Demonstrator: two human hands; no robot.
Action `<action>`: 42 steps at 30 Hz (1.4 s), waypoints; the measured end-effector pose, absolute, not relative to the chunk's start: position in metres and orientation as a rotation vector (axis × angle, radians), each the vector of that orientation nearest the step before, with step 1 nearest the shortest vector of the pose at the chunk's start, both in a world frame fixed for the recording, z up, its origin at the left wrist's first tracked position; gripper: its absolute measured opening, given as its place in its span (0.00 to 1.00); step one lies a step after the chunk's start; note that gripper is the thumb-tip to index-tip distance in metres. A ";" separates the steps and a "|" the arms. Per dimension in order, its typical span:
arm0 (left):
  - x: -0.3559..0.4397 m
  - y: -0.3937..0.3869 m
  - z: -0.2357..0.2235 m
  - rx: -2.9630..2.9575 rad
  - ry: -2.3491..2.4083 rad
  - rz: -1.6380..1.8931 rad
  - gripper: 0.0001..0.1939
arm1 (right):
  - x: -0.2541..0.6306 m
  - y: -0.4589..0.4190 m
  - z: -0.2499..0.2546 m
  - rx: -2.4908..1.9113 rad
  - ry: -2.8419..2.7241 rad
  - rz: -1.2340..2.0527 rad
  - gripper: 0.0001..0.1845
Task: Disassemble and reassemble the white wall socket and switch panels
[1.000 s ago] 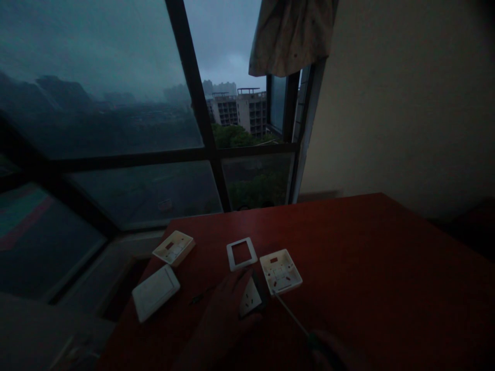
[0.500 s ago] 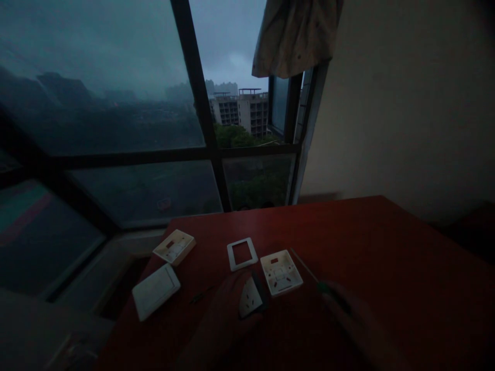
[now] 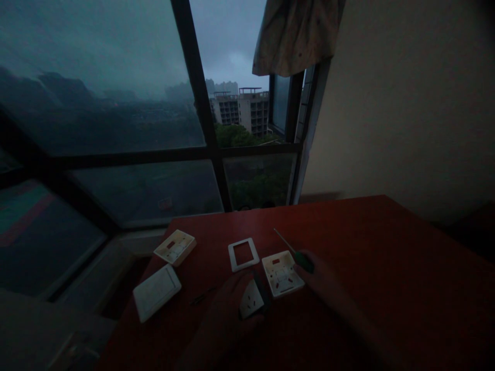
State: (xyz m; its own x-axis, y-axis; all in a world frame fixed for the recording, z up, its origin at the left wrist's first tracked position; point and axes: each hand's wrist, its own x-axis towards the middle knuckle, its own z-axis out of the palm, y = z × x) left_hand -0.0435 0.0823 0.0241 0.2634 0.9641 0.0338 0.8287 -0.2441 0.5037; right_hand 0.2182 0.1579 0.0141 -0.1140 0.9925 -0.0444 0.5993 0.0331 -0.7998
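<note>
My left hand (image 3: 228,304) is closed around a wall socket (image 3: 252,300), its white slotted face tilted to the right. In my right hand (image 3: 319,275) is a screwdriver (image 3: 303,261) with a green handle, its thin shaft pointing up and left over the table. Close to that hand's fingers lies an open white back box (image 3: 282,275), with holes in its floor. A white square frame (image 3: 243,254) rests flat just beyond my left hand. The dim light hides the details of my fingers.
On the left of the red table (image 3: 348,226) lie a second back box (image 3: 176,247) and a white switch plate (image 3: 157,292). Small dark pieces, perhaps screws (image 3: 201,296), lie beside my left hand. Windows stand behind the table, a wall (image 3: 406,113) to the right.
My right hand has moved left and away from me with the screwdriver, from the table's right side to the back box's edge. My left hand and the socket have barely moved.
</note>
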 end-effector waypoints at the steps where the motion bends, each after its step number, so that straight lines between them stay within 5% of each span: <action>1: -0.043 0.082 0.024 2.164 1.628 0.488 0.39 | 0.218 0.159 0.013 -1.609 -1.771 0.925 0.20; 32: -0.040 0.077 0.023 2.149 1.590 0.508 0.38 | 0.227 0.153 0.012 -1.556 -1.818 0.982 0.18; 42: -0.040 0.076 0.026 2.157 1.591 0.495 0.50 | 0.237 0.137 0.009 -1.582 -1.681 0.985 0.21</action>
State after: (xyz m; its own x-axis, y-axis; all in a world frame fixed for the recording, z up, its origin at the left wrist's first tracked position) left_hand -0.0397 0.0760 0.0261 0.2844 0.9579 0.0394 0.8114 -0.2624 0.5224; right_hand 0.2372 0.1368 0.0087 -0.0893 0.9947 -0.0516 0.5312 0.0037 -0.8472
